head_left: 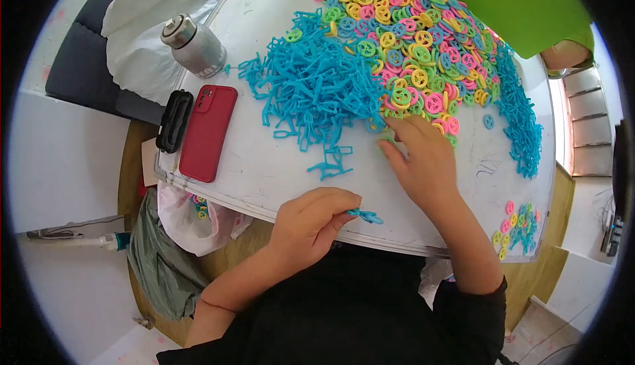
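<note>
Well, in the head view lots seems left to do, as a heap of blue clips and a bigger heap of colored wheels lie on the desk, and only the small mixed bunch at its right near corner might be done. The left hand pinches a blue piece just inside the desk's near edge, its long way running nearly along that edge, free end toward the right edge. The right hand, thumb and finger apart, is by the heaps; I can't tell if it touches a wheel.
</note>
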`<action>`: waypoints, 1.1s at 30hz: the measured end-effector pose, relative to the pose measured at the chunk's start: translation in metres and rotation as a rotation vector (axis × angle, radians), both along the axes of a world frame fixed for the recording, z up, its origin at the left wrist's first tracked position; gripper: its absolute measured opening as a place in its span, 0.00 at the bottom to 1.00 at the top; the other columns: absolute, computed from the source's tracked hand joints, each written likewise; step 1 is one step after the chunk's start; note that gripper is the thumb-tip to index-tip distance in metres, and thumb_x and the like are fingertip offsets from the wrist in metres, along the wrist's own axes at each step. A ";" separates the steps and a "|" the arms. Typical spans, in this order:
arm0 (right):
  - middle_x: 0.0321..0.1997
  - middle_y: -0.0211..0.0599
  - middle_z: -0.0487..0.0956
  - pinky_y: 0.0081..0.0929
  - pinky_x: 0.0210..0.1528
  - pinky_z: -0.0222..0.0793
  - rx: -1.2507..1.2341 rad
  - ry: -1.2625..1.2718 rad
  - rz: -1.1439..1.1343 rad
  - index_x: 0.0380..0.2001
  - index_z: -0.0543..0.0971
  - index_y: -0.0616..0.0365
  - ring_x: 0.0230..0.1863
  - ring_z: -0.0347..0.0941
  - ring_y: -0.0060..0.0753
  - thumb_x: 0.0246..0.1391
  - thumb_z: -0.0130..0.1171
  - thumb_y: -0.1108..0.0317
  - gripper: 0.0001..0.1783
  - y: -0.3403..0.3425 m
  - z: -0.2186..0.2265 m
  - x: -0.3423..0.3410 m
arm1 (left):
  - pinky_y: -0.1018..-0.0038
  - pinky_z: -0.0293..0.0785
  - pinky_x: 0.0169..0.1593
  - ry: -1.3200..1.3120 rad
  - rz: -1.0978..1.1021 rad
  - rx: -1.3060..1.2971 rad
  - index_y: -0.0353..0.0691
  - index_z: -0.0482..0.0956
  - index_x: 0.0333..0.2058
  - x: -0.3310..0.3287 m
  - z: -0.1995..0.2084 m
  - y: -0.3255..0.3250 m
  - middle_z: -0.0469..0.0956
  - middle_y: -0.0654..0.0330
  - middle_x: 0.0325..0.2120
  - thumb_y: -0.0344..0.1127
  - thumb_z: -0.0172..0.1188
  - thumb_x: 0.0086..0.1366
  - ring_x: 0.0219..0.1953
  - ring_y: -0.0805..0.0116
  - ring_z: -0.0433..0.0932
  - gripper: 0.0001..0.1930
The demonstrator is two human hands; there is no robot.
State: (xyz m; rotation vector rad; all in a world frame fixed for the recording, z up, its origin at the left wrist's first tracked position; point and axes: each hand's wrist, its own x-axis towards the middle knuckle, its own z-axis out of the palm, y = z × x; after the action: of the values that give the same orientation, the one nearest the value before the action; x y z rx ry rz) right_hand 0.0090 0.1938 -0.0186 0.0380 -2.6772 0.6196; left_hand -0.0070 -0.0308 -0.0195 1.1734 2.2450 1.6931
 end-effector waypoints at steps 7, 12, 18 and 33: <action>0.38 0.39 0.76 0.38 0.37 0.71 0.054 0.029 -0.054 0.37 0.78 0.61 0.36 0.75 0.44 0.44 0.70 0.67 0.17 -0.013 -0.014 -0.013 | 0.74 0.77 0.35 -0.106 -0.023 -0.019 0.36 0.82 0.41 0.000 0.003 -0.008 0.82 0.54 0.32 0.20 0.64 0.57 0.30 0.62 0.81 0.12; 0.38 0.40 0.74 0.38 0.39 0.71 0.044 0.050 0.055 0.34 0.78 0.60 0.40 0.74 0.46 0.39 0.71 0.74 0.16 -0.007 -0.007 0.002 | 0.74 0.77 0.34 -0.207 -0.032 -0.065 0.35 0.82 0.43 -0.002 0.000 -0.011 0.81 0.54 0.32 0.21 0.64 0.58 0.30 0.64 0.81 0.13; 0.39 0.40 0.75 0.39 0.44 0.71 -0.014 -0.063 0.065 0.32 0.77 0.58 0.42 0.73 0.48 0.39 0.72 0.75 0.16 0.003 -0.003 0.030 | 0.74 0.77 0.34 -0.225 -0.041 -0.072 0.36 0.83 0.44 0.000 0.001 -0.005 0.82 0.55 0.32 0.22 0.64 0.59 0.31 0.65 0.81 0.13; 0.40 0.41 0.81 0.30 0.39 0.73 -0.196 -0.043 0.005 0.46 0.80 0.61 0.38 0.78 0.37 0.52 0.63 0.77 0.16 0.011 0.002 0.047 | 0.76 0.76 0.45 -0.478 -0.015 -0.017 0.34 0.81 0.44 0.002 -0.003 0.016 0.84 0.56 0.36 0.26 0.60 0.65 0.40 0.70 0.82 0.09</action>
State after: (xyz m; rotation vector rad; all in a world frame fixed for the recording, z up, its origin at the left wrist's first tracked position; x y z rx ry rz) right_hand 0.0559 0.2043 -0.0162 -0.0227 -2.6441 0.8911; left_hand -0.0046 -0.0151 -0.0229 0.6810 1.9438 1.7186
